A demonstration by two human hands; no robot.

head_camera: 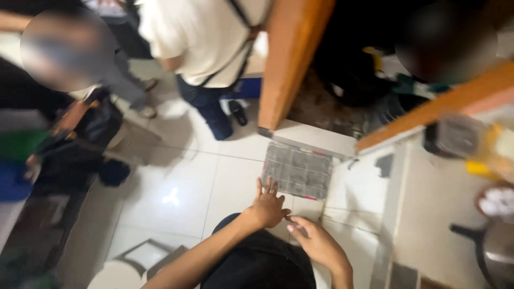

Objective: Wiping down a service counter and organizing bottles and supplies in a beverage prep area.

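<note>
My left hand (267,206) reaches forward with its fingers spread, holding nothing, just short of a clear plastic organiser box (297,170) that lies flat on the white tiled floor (176,187). My right hand (316,243) is beside it, fingers together and loosely extended, empty; its fingertips nearly touch the left hand. Both hands hover above my dark-trousered knee (257,262). The box has many small compartments; their contents are too blurred to tell.
An orange wooden door (292,59) stands open just behind the box, with a wooden frame edge (439,104) at right. A person in a white shirt (203,37) stands ahead; another person is at left. Dark bags (80,144) lie left. A pan (492,251) sits at right.
</note>
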